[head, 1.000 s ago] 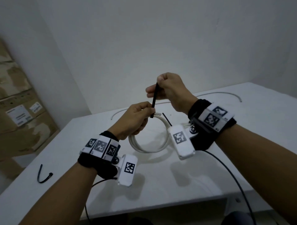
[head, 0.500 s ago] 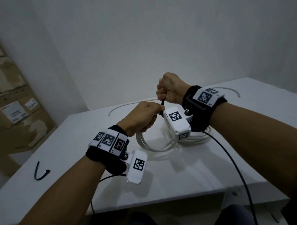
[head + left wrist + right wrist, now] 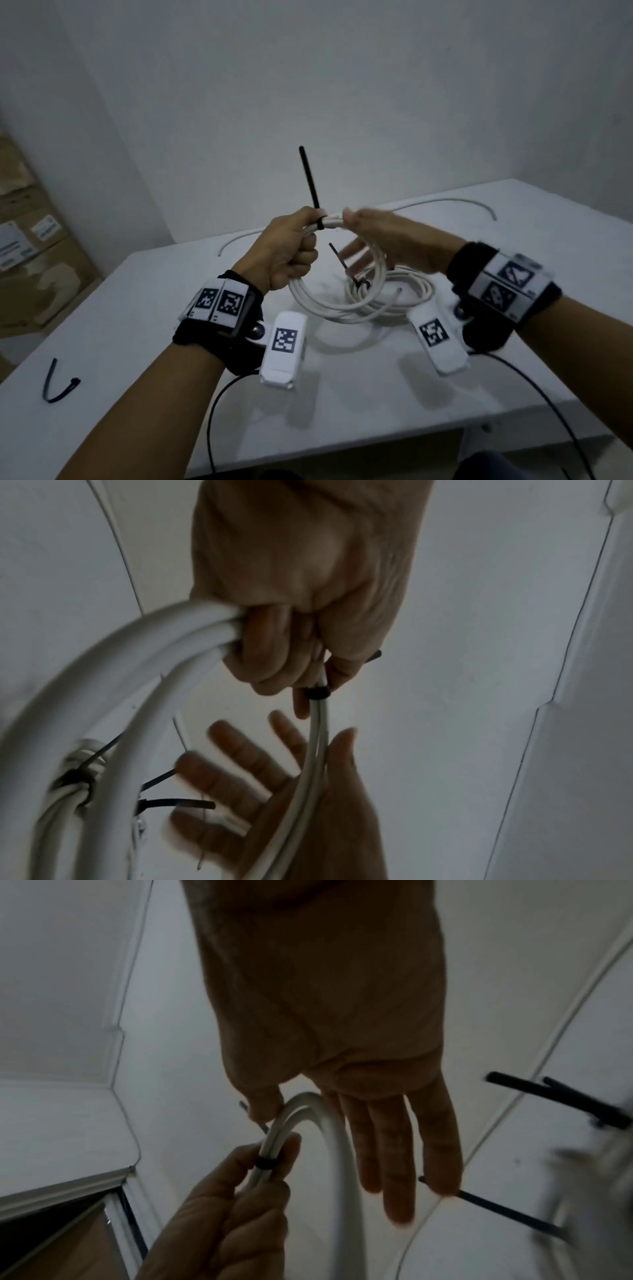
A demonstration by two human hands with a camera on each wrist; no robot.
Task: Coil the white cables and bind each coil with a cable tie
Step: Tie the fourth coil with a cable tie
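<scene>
My left hand [image 3: 287, 250] grips a white cable coil [image 3: 310, 303] at its top and holds it above the table. A black cable tie [image 3: 320, 224] is cinched round the coil beside my left thumb, and its tail [image 3: 310, 185] sticks straight up. My right hand [image 3: 387, 236] is open with fingers straight, its thumb touching the coil just right of the tie. The left wrist view shows the tie head [image 3: 316, 692] below my curled fingers and the spread right hand [image 3: 260, 777]. In the right wrist view, the tie [image 3: 267, 1162] sits at my left hand's [image 3: 232, 1204] fingertips.
A second white coil [image 3: 411, 301] lies on the white table [image 3: 171, 308], bound by a black tie [image 3: 359, 284]. A long uncoiled white cable [image 3: 445, 202] runs along the table's back. A spare black tie [image 3: 58, 383] lies front left. Cardboard boxes [image 3: 30, 257] stand at left.
My right hand has let go of the tie's tail and opened. The tail now stands up free. My left hand has raised and turned the coil.
</scene>
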